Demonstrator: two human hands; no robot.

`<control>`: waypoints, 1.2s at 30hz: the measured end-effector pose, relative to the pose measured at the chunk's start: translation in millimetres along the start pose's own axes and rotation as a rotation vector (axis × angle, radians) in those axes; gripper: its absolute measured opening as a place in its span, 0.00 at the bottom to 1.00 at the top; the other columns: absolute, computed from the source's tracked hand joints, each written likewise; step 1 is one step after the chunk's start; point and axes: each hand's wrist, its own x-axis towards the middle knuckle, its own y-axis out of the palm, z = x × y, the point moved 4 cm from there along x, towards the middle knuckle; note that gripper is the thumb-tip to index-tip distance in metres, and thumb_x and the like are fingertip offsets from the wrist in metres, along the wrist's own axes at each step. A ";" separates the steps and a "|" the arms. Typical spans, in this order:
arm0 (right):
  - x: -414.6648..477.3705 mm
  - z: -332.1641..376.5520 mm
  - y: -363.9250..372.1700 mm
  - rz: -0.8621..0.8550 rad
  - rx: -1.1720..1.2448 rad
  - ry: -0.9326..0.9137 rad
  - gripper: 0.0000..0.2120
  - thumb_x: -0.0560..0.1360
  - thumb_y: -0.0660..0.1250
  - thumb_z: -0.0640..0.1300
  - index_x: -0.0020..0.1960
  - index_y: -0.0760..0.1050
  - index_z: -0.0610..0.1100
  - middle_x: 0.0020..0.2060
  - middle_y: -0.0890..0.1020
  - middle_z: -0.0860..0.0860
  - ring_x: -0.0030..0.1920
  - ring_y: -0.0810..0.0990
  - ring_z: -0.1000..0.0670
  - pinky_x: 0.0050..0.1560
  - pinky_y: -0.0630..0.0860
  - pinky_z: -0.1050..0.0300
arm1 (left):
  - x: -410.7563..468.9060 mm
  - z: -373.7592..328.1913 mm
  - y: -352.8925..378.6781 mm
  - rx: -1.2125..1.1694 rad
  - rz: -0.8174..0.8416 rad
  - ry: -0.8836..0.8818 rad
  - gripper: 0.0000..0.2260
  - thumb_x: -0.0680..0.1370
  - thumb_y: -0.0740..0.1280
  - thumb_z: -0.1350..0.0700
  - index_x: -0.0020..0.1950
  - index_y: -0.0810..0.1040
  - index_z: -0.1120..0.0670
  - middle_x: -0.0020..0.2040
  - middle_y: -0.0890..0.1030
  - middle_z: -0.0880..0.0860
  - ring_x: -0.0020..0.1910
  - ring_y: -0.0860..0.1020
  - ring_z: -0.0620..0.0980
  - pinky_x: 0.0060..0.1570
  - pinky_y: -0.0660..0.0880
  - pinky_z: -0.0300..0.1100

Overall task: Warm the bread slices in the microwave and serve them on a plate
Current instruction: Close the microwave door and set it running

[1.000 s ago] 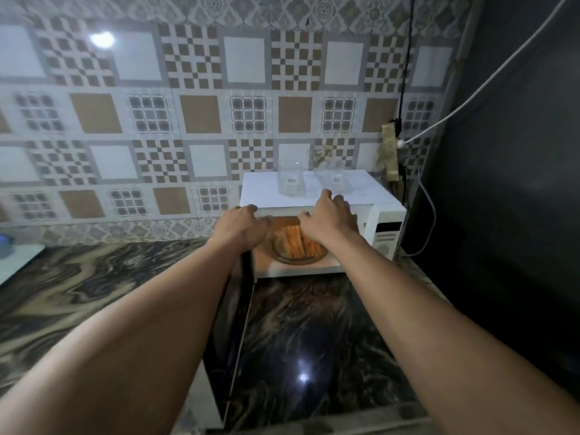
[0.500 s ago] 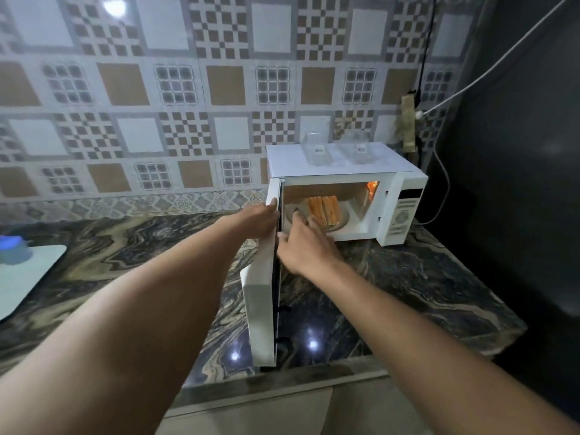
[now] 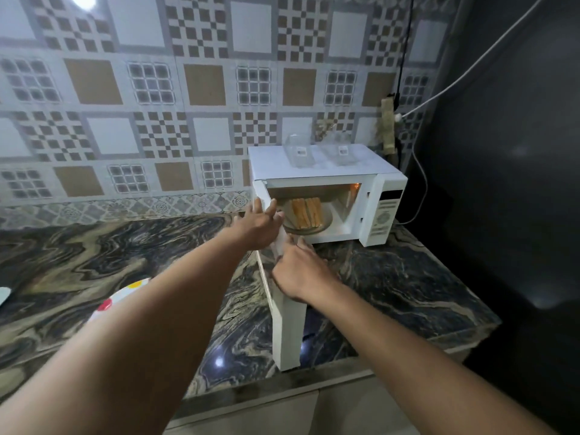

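The white microwave (image 3: 317, 166) stands at the back of the marble counter with its cavity lit. Inside, several bread slices (image 3: 307, 211) stand on edge on a glass plate (image 3: 328, 223). The microwave door (image 3: 289, 334) is swung out toward me, hinged on the left. My left hand (image 3: 259, 226) rests with spread fingers against the door's outer side near the hinge. My right hand (image 3: 298, 273) grips the door's top edge from the inner side. Neither hand touches the bread or the plate.
Two clear plastic containers (image 3: 299, 151) (image 3: 341, 151) sit on top of the microwave. A power strip (image 3: 388, 127) with cables hangs on the tiled wall behind. A white item with red and yellow spots (image 3: 120, 297) lies on the counter (image 3: 392, 287), partly behind my left arm. A dark wall closes the right side.
Both hands have come out of the microwave cavity, away from the plate, and moved onto the door. My view has pulled back from the counter.
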 end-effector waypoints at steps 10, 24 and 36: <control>26.6 -82.1 -58.3 -0.185 -0.155 0.035 0.33 0.76 0.58 0.44 0.79 0.56 0.41 0.77 0.63 0.46 0.76 0.60 0.43 0.74 0.55 0.35 | 49.1 -57.5 30.1 0.133 -0.137 0.039 0.30 0.82 0.39 0.40 0.82 0.50 0.50 0.82 0.41 0.57 0.79 0.35 0.61 0.75 0.40 0.68; 150.0 -187.7 -113.5 -0.342 -0.381 -0.085 0.33 0.83 0.48 0.51 0.80 0.35 0.39 0.80 0.42 0.40 0.80 0.39 0.41 0.76 0.37 0.37 | 135.4 -117.8 44.5 0.248 -0.376 -0.009 0.40 0.77 0.35 0.31 0.82 0.42 0.55 0.81 0.38 0.53 0.78 0.31 0.54 0.77 0.34 0.57; 243.4 -218.3 -138.1 -0.315 -0.538 -0.253 0.31 0.85 0.40 0.56 0.79 0.33 0.41 0.80 0.38 0.44 0.79 0.34 0.45 0.74 0.32 0.34 | 186.4 -130.7 48.2 0.284 -0.468 -0.219 0.42 0.78 0.36 0.29 0.81 0.38 0.57 0.81 0.37 0.56 0.77 0.30 0.56 0.75 0.31 0.59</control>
